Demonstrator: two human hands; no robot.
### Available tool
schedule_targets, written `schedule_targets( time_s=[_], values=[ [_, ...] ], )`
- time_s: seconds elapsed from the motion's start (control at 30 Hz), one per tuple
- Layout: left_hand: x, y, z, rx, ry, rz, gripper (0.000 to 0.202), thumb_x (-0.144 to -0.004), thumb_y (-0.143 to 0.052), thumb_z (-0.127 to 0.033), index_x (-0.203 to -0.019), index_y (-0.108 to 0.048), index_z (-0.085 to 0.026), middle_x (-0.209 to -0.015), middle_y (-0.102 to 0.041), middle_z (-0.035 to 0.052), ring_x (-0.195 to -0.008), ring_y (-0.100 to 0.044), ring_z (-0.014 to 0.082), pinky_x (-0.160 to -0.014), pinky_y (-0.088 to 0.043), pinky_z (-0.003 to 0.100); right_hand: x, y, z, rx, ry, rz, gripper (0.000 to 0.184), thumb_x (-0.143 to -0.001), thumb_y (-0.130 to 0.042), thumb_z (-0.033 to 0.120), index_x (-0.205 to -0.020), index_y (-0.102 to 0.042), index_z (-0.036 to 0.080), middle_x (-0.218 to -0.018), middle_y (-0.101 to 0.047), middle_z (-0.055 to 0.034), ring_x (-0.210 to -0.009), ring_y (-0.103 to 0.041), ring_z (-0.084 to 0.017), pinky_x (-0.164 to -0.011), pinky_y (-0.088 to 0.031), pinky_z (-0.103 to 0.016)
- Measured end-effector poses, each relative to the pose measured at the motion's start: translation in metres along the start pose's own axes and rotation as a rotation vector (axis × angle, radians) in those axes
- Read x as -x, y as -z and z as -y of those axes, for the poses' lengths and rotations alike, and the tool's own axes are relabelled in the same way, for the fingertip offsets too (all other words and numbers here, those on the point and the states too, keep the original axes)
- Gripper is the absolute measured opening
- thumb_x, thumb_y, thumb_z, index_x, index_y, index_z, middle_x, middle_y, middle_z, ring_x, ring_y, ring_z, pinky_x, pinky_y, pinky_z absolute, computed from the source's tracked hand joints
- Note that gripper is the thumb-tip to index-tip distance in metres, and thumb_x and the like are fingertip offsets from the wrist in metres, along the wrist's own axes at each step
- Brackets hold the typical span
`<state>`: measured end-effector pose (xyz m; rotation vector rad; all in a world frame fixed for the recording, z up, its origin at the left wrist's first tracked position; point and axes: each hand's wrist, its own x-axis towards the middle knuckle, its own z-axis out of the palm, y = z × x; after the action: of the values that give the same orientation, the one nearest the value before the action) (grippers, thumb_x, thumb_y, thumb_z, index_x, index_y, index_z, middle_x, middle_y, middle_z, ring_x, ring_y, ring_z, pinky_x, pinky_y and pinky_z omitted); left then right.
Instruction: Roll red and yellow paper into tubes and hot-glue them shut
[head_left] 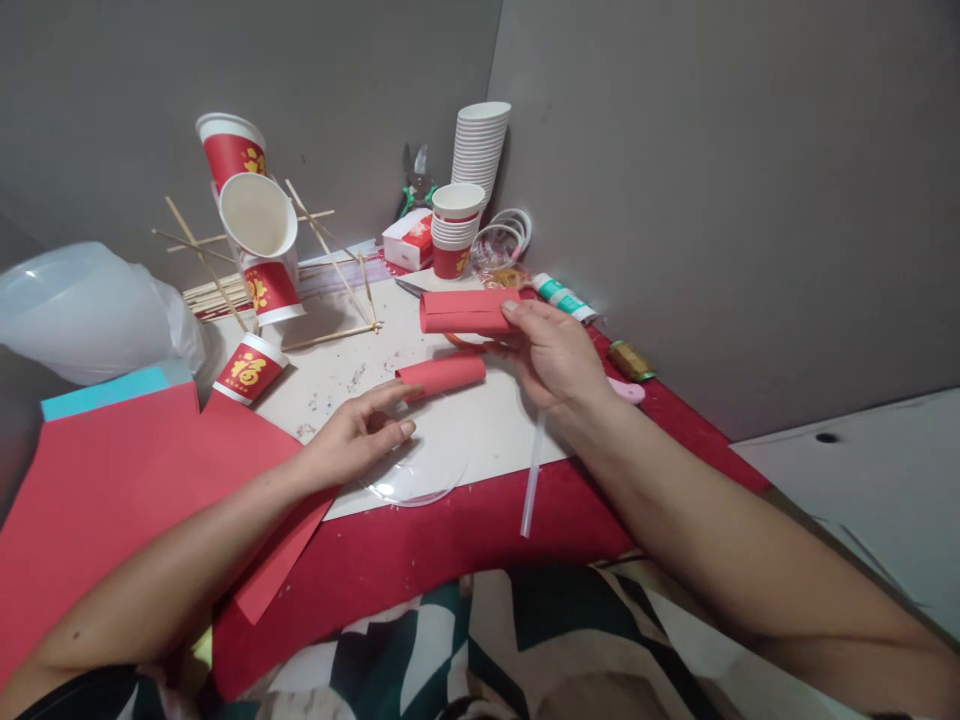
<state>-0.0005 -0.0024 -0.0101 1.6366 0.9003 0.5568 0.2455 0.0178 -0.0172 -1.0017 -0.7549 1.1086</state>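
A rolled tube of red paper is pinched at its right end by the thumb and fingers of my right hand. Below it lies a second red paper roll, over the white board. My left hand is at that roll's left end, fingertips at or against it, thumb held apart; it grips nothing that I can see. Under my left fingers sits a clear round plastic disc. A translucent stick hangs or lies just below my right hand; its upper end is hidden.
Red paper sheets cover the left. Behind them are a white plastic bag and paper cups joined with a wooden stick frame. Stacked cups, pliers, a small box and thread spools line the back.
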Motion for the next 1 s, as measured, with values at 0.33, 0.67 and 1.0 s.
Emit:
schedule_targets(
  time_s=[0.33,0.67,1.0],
  values=[
    [0.005,-0.001,-0.008,0.159,0.014,-0.234,0.071,-0.084,-0.07,-0.04,-0.147,-0.045,-0.018,-0.088,-0.069,0.0085,-0.087,-0.065,0.021,-0.066,-0.05,0.03,0.001,-0.001,0.01,0.056,-0.044,0.036,0.017,-0.077,-0.07,0.035,-0.077,-0.061,0.02,-0.071,-0.067,0.0004,-0.064,-0.064,-0.014,-0.057,-0.056,-0.027],
    [0.027,-0.033,-0.018,0.033,0.177,-0.207,0.089,-0.085,-0.066,-0.043,-0.156,-0.02,-0.017,-0.093,-0.068,0.0085,-0.082,-0.063,0.0193,-0.067,-0.052,0.03,0.01,-0.009,-0.002,0.405,-0.222,0.371,0.017,-0.083,-0.069,0.029,-0.076,-0.062,0.016,-0.053,-0.062,0.0009,-0.039,-0.054,-0.008,-0.033,-0.041,-0.016],
    [0.033,-0.014,-0.044,-0.184,0.186,-0.113,0.046,-0.083,-0.068,-0.042,-0.12,-0.066,-0.016,-0.089,-0.074,0.0093,-0.07,-0.067,0.0198,-0.061,-0.053,0.031,0.007,-0.01,-0.008,0.435,-0.185,0.296,0.006,-0.084,-0.067,0.022,-0.086,-0.065,0.017,-0.056,-0.062,0.0016,-0.037,-0.053,-0.009,-0.028,-0.037,-0.016]
  ],
)
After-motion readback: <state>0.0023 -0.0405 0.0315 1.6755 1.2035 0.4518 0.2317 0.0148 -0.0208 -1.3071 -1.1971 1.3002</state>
